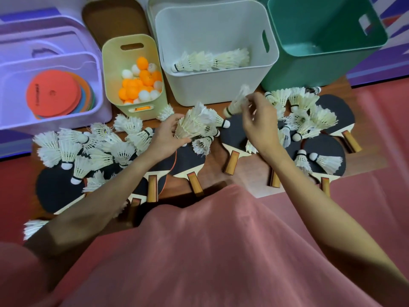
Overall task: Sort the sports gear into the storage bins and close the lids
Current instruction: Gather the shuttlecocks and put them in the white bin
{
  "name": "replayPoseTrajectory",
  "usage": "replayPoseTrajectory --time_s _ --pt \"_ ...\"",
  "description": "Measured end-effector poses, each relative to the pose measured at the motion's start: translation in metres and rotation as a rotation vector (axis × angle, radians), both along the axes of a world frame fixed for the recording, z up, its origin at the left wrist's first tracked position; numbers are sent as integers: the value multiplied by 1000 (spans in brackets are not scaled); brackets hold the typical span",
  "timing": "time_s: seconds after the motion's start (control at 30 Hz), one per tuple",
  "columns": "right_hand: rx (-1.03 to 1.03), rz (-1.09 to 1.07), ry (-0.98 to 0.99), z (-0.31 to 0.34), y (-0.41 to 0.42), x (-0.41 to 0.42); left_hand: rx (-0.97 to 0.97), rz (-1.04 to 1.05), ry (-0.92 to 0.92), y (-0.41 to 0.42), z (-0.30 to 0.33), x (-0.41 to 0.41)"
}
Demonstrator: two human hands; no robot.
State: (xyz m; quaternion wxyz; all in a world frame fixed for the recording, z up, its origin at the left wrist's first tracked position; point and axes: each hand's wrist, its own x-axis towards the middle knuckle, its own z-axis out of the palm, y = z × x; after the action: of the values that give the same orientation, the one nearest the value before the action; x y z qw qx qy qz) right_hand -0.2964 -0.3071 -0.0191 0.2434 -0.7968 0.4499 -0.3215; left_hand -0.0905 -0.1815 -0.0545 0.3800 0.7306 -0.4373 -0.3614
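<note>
Several white feather shuttlecocks [97, 149] lie scattered over black table-tennis paddles [236, 138] on the floor. My left hand [168, 136] grips a nested stack of shuttlecocks [194, 122] lying on its side. Just to the right, my right hand [259, 120] pinches a single shuttlecock [236, 103] by its feathers, cork down, in front of the white bin [221, 85]. That white bin holds a row of stacked shuttlecocks [212, 60]. The green bin [309, 69] at the right looks empty.
A small yellow bin [112, 85] holds orange and white ping-pong balls [141, 80]. The lilac bin [97, 111] at the left holds flat coloured discs [53, 91]. A brown lid [112, 21] lies behind the yellow bin. A pink garment [221, 251] fills the foreground.
</note>
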Motion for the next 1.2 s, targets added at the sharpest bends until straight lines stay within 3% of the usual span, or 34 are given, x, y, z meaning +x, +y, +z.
replayPoseTrajectory --time_s 0.1,0.33,0.5,0.67,0.83,1.03,1.2 --pt "24 -17 -204 20 -1 10 -25 -6 -34 -7 6 6" --pt "226 107 -311 31 -19 34 -141 -83 -123 -44 54 12" --pt "238 99 -374 53 -69 47 -188 -98 -283 -102 97 37" --pt "181 22 -186 60 -133 67 -156 -183 -394 -171 100 55" --pt "270 -1 174 38 -195 94 18 -167 -382 -223 58 71" --pt "449 140 562 -26 -229 128 359 -274 -484 -246 7 84" --pt "747 273 675 -54 -242 147 548 -375 -566 -261 -20 94"
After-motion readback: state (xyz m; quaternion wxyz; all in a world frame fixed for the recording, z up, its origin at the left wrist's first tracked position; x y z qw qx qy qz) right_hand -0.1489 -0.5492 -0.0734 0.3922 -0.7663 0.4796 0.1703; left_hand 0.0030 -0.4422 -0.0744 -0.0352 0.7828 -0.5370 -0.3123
